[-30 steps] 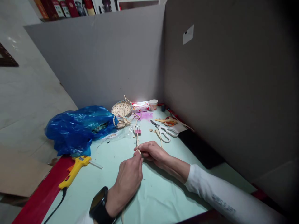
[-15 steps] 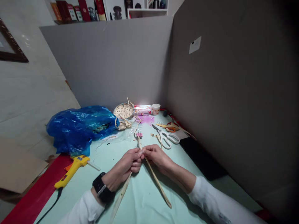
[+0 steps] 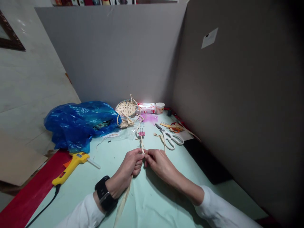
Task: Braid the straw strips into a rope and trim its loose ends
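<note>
My left hand (image 3: 129, 166) and my right hand (image 3: 158, 163) meet fingertip to fingertip over the pale green table cover (image 3: 154, 202). Both pinch a thin braid of pale straw strips (image 3: 142, 144) that runs away from me to a small pink binder clip (image 3: 141, 133). A loose strip end (image 3: 122, 202) trails from under my left hand towards me. A black watch (image 3: 104, 196) sits on my left wrist.
White-handled scissors (image 3: 171, 137) lie just right of the clip. A yellow glue gun (image 3: 70, 166) with its cord lies at the left, by a blue plastic bag (image 3: 76, 123). A small woven basket (image 3: 125, 110), a paper cup (image 3: 160, 107) and orange scissors (image 3: 175, 129) stand near the grey partition walls.
My left hand swung from palm-down to a pinch meeting my right hand. The long strip that angled right from under my right hand half a second ago is out of sight now.
</note>
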`<action>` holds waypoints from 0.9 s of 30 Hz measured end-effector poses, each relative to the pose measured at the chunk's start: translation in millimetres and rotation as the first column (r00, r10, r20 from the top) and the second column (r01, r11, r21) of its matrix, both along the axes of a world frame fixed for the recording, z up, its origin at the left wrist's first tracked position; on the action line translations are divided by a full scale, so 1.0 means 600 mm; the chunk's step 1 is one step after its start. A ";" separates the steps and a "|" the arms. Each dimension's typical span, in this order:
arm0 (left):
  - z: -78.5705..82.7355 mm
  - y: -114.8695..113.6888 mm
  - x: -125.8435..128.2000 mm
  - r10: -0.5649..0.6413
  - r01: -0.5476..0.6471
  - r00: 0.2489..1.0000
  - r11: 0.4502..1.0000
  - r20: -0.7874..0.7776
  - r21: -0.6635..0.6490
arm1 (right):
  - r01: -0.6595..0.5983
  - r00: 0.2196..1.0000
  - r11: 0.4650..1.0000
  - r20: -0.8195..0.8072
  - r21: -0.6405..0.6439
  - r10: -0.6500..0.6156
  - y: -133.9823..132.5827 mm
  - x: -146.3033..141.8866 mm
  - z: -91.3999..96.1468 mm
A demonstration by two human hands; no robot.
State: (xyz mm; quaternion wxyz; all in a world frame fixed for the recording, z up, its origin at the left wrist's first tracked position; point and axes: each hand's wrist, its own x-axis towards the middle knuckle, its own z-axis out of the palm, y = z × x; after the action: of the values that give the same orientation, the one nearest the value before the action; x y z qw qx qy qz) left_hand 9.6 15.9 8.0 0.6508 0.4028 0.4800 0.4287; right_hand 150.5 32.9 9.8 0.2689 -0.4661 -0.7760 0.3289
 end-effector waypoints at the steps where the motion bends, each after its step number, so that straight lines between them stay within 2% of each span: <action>1: 0.000 -0.001 0.001 0.020 -0.020 1.000 1.000 -0.019 0.010 | 0.019 0.998 0.999 0.056 0.040 -0.022 -0.005 0.001 0.002; 5: -0.002 -0.007 0.003 0.067 -0.063 0.994 0.997 -0.084 0.050 | 0.049 0.968 0.979 0.232 0.197 -0.095 -0.024 0.003 0.006; 7: -0.005 -0.007 0.003 0.070 -0.065 0.994 0.996 -0.089 0.065 | 0.000 0.943 0.937 0.313 0.351 -0.117 -0.032 0.003 0.003; 8: -0.008 -0.007 0.002 0.068 -0.062 0.994 0.996 -0.084 0.071 | -0.041 0.929 0.896 0.347 0.441 -0.128 -0.036 0.003 0.000; 11: -0.014 -0.006 -0.001 0.032 -0.027 0.998 0.997 -0.062 0.070 | -0.171 0.910 0.728 0.389 0.664 -0.141 -0.042 0.002 -0.011; 15: -0.015 -0.006 -0.008 -0.024 0.025 1.000 0.997 -0.019 0.079 | -0.277 0.920 0.528 0.380 0.803 -0.094 -0.042 -0.003 -0.023; 17: -0.012 -0.008 -0.011 -0.038 0.038 0.999 0.995 0.007 0.097 | -0.306 0.919 0.474 0.387 0.826 -0.081 -0.042 -0.006 -0.029; 19: -0.011 -0.009 -0.013 -0.048 0.046 0.999 0.993 0.022 0.110 | -0.339 0.906 0.451 0.416 0.826 -0.080 -0.043 -0.007 -0.031; 21: -0.012 -0.009 -0.016 -0.054 0.051 0.998 0.993 0.024 0.109 | -0.368 0.899 0.475 0.437 0.799 -0.038 -0.044 -0.006 -0.026; 22: -0.013 -0.009 -0.017 -0.057 0.055 0.998 0.993 0.024 0.104 | -0.368 0.905 0.523 0.426 0.769 0.010 -0.043 -0.003 -0.020; 23: -0.014 -0.009 -0.018 -0.061 0.059 0.998 0.993 0.024 0.098 | -0.341 0.922 0.600 0.381 0.724 0.064 -0.040 0.001 -0.011; 25: -0.013 -0.010 -0.020 -0.064 0.061 0.998 0.994 0.027 0.087 | -0.194 0.976 0.799 0.197 0.569 0.097 -0.027 0.011 0.009; 26: -0.012 -0.011 -0.021 -0.066 0.063 0.997 0.995 0.031 0.082 | -0.070 0.996 0.881 0.081 0.469 0.036 -0.018 0.016 0.019; 27: -0.009 -0.012 -0.022 -0.068 0.065 0.997 0.995 0.035 0.078 | 0.039 0.999 0.932 0.000 0.359 -0.042 -0.008 0.021 0.026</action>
State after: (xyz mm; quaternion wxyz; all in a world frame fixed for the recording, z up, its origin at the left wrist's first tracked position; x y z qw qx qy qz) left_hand -3.5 9.0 2.7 0.6575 0.4352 0.4372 0.4326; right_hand 162.8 27.9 25.4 0.3534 -0.4263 -0.8143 0.1743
